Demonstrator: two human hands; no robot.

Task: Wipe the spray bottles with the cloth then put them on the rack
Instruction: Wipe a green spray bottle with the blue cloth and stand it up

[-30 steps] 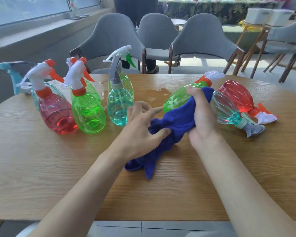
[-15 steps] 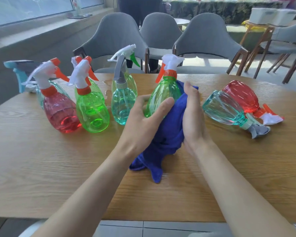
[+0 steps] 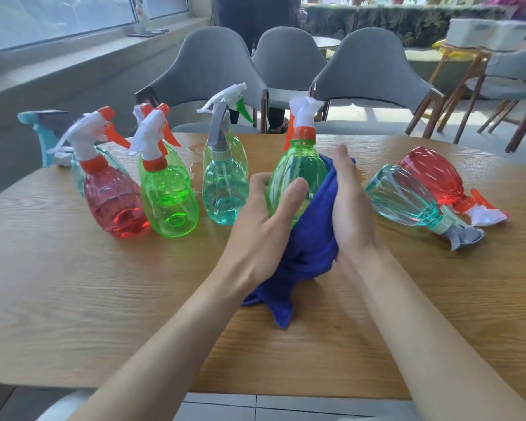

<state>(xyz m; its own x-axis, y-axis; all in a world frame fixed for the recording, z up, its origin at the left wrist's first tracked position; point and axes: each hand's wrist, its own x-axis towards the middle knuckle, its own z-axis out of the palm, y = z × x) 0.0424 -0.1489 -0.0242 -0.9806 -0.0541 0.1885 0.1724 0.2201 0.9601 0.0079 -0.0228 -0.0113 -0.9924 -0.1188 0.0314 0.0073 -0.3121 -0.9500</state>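
Standing row: a red spray bottle (image 3: 113, 205), a green spray bottle (image 3: 168, 205) and a teal spray bottle (image 3: 224, 189) with a grey head stand upright side by side on the wooden table (image 3: 73, 299); more bottles behind them are partly hidden.
Left hand (image 3: 266, 229): wrapped round the lower body of the held green bottle (image 3: 298, 171), thumb across its front.
Held green bottle: upright at mid-table; clear, ribbed green plastic, orange collar, white spray head. Its base is hidden.
Blue cloth (image 3: 312, 241): bunched against the bottle's right side, a tail trailing onto the table.
Right hand (image 3: 351, 208): flat, fingers straight, pressing the cloth to the bottle.
Lying bottles: a teal bottle on its side (image 3: 403, 199), a red bottle on its side (image 3: 431, 174) just behind it.
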